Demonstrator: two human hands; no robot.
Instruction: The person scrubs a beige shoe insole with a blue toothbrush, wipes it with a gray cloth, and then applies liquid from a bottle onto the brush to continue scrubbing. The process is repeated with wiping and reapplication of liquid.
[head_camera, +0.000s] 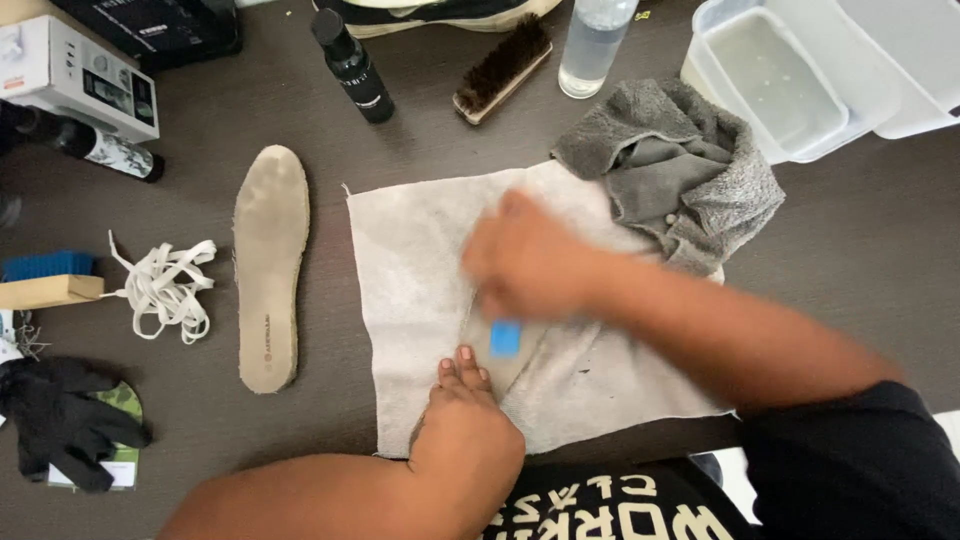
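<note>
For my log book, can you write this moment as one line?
left hand: pins insole on cloth | right hand: holds blue brush on insole

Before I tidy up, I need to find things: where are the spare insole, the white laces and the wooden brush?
Spare insole (270, 268), head view, middle of its upper face.
White laces (166, 287), head view, centre of the bundle.
Wooden brush (503, 68), head view, on the dark bristles.

A single head-worn camera looks steeply down, close over the dark table (860, 240) from the person's side.
</note>
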